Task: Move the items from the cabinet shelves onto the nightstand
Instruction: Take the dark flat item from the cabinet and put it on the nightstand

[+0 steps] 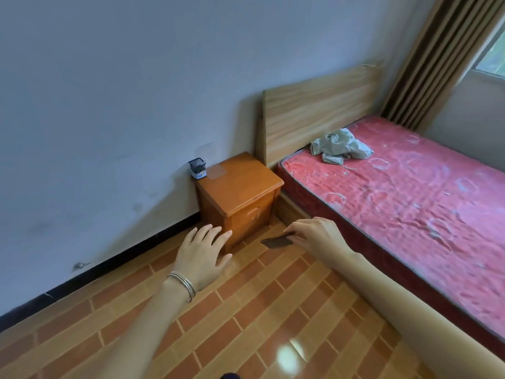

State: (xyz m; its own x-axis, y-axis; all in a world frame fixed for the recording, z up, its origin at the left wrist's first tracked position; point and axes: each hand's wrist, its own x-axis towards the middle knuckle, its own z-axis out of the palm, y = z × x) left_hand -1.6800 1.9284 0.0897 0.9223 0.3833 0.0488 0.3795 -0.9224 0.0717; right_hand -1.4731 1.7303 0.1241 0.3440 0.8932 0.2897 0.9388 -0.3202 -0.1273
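An orange wooden nightstand (240, 184) stands against the wall beside the bed. On its back left corner sits a small black mesh holder (197, 168) on a white base, with a clear flat sheet (216, 171) lying next to it. My right hand (314, 236) pinches a thin dark flat piece (277, 242) by one end, held level in the air in front of the nightstand. My left hand (203, 253) is stretched out empty, fingers spread, palm down, near the nightstand's lower front corner. No cabinet is in view.
A bed with a red patterned mattress (410, 201) and a wooden headboard (322, 110) fills the right side; a crumpled grey cloth (340, 146) lies on it. Brown curtains (442, 56) hang by a window. The floor (246, 324) has brick-pattern tiles.
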